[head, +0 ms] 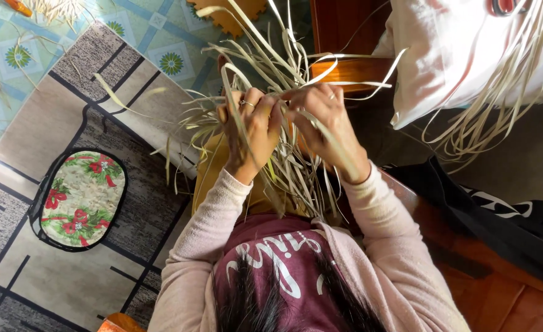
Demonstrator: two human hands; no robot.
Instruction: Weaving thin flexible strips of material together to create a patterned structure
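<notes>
Pink sleeves [382,246] lead to left hand [251,126] and right hand [325,117], each grip closed around pale straw strips [287,166].

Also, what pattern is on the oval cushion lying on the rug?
Red flowers and green leaves on cream, with black edging, on the oval cushion; the head view shows it.

She wears a pale pink cardigan over a maroon top with white lettering; a ring [247,104] sits on the left hand [251,126], at eleven o'clock.

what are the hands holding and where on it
Both the left hand and right hand grip a bundle of pale dried leaf strips around its middle.
</notes>
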